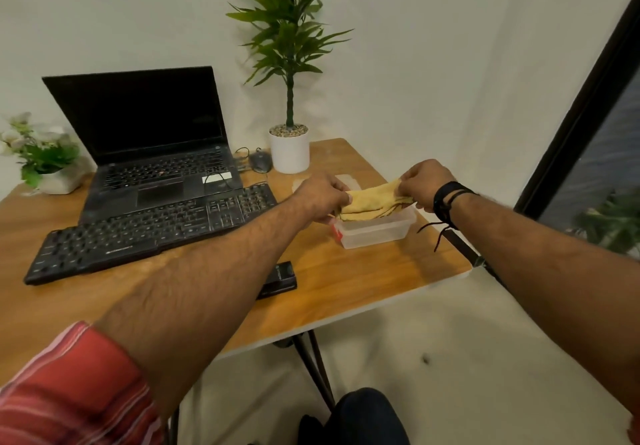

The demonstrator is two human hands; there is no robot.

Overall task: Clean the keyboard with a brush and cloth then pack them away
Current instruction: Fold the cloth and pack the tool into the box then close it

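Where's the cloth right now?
In the head view the yellow cloth is right of centre, held stretched between the left hand and right hand, just above the open clear plastic container near the table's right edge.

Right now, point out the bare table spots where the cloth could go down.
Bare wood lies on the table between the clear container and the near edge, right of the black box. Also behind the container, right of the white pot. The left side is crowded by keyboard and laptop.
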